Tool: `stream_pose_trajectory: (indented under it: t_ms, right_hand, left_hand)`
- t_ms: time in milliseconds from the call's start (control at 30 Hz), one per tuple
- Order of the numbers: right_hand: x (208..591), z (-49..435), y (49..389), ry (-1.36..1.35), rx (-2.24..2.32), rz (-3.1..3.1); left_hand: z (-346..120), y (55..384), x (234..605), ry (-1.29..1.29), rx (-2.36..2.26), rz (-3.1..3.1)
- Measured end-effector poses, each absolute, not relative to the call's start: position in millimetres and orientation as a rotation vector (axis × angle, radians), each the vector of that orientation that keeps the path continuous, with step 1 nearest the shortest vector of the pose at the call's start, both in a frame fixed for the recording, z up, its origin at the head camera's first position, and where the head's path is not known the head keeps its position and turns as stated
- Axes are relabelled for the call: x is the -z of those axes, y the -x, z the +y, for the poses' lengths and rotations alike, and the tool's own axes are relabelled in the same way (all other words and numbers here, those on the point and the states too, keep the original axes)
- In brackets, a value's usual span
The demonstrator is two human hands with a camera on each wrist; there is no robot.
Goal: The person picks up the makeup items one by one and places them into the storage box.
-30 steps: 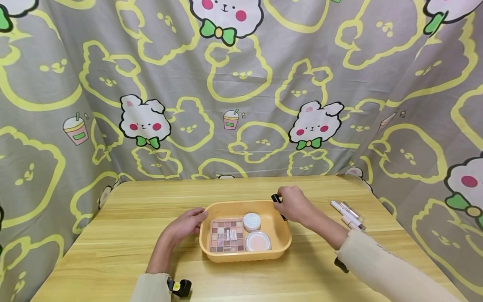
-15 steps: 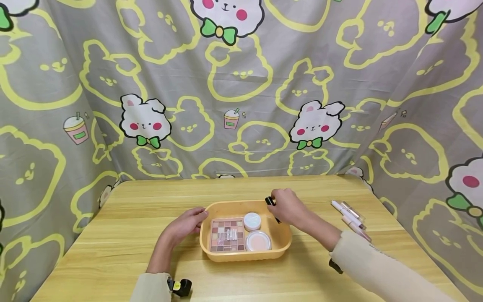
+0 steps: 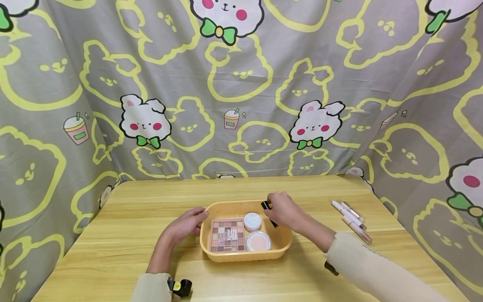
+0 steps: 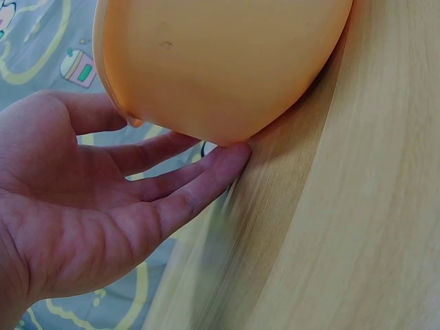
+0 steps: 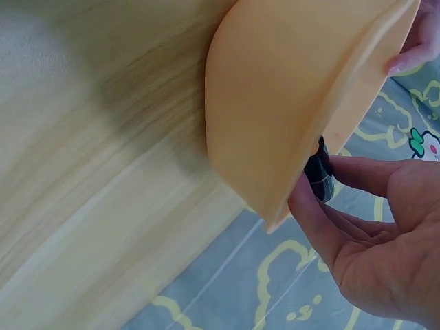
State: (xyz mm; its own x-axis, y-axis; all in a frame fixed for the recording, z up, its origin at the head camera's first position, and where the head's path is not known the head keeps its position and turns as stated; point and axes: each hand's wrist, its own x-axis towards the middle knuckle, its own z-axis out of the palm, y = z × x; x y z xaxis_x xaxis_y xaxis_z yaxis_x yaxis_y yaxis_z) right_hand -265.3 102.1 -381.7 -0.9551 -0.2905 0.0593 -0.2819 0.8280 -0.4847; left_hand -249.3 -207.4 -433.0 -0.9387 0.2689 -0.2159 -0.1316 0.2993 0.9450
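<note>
My left hand holds the left end of a yellow-orange plastic basket, thumb at the rim and fingers against the outer wall, as the left wrist view shows. With thumb and fingertips, my right hand pinches a slim black cosmetic tube at the basket's right end. The tube tilts, its lower end inside the basket; in the right wrist view the fingers sit right at the rim. Inside the basket lie an eyeshadow palette, a small round white-lidded jar and a round powder compact.
To the right on the wooden table lie several slim cosmetic tubes, among them a white tube and a pink tube. A patterned curtain surrounds the table's back and sides.
My right hand has moved left and slightly down with the black tube, bringing it further over the basket's inside. My left hand and the basket have hardly moved.
</note>
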Motion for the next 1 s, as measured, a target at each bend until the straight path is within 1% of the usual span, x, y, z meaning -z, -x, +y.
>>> stream_pose_trajectory:
  t_ms: [467,1000]
  right_hand:
    - [390.3,95.4,267.7,0.434,0.766,2.973]
    - [403.7,94.7,267.9,0.49,0.657,2.993]
  left_hand:
    - [-207.9,250.0,434.1,-0.157,-1.684,2.226]
    - [-208.7,250.3,434.5,-0.173,-1.686,2.217]
